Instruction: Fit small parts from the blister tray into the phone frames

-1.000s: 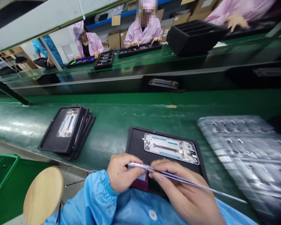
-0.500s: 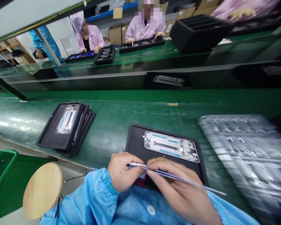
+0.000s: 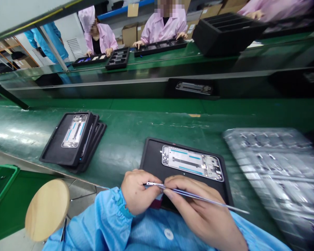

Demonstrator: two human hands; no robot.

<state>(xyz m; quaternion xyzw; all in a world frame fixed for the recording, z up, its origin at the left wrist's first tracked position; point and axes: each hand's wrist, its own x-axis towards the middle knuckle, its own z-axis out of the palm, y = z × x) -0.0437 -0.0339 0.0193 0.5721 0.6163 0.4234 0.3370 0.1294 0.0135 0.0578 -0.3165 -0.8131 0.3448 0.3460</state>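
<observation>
If twisting unevenly with left hand (image 3: 136,192) and right hand (image 3: 204,209), both pinched closed on the thin panel (image 3: 195,197) at frame's lower centre, could bend it or drop it onto the tray (image 3: 153,157).

Black trays (image 3: 152,161) on green bench (image 3: 122,139)

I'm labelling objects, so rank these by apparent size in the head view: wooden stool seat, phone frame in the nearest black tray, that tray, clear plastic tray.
1. Clear plastic tray, blurred
2. Black tray, partly covered
3. Wooden stool seat
4. Phone frame
</observation>
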